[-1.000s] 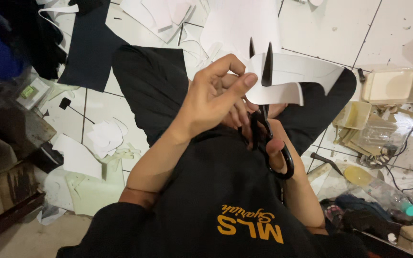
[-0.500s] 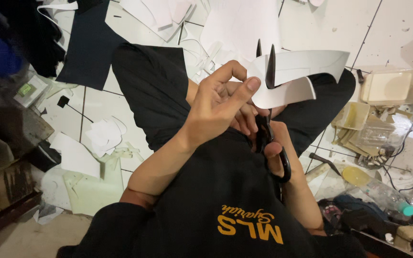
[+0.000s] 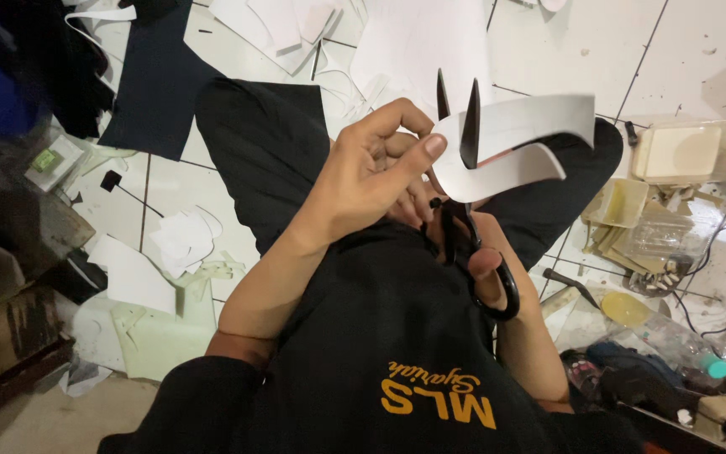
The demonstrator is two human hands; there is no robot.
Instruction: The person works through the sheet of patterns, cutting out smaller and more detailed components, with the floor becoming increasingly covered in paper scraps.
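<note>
My left hand [image 3: 369, 181] pinches a curved white sheet piece [image 3: 514, 143] by its left end, thumb on top. Black scissors [image 3: 464, 181] stand with their blades apart and pointing up, one blade in front of the sheet and one behind it. My right hand [image 3: 485, 265] is mostly hidden under the left one; its fingers sit in the black handle loops low in the middle. Both hands are held above my lap, over black trousers.
White tiled floor [image 3: 682, 59] is littered with white offcuts [image 3: 182, 240] and a large white sheet [image 3: 426, 46]. A dark fabric piece [image 3: 157, 84] lies at upper left. Boxes, a plastic bottle [image 3: 674, 340] and clutter crowd the right side.
The scissor blades have opened wider and the white sheet piece has shifted slightly up and right. My left hand keeps its pinch on the sheet.
</note>
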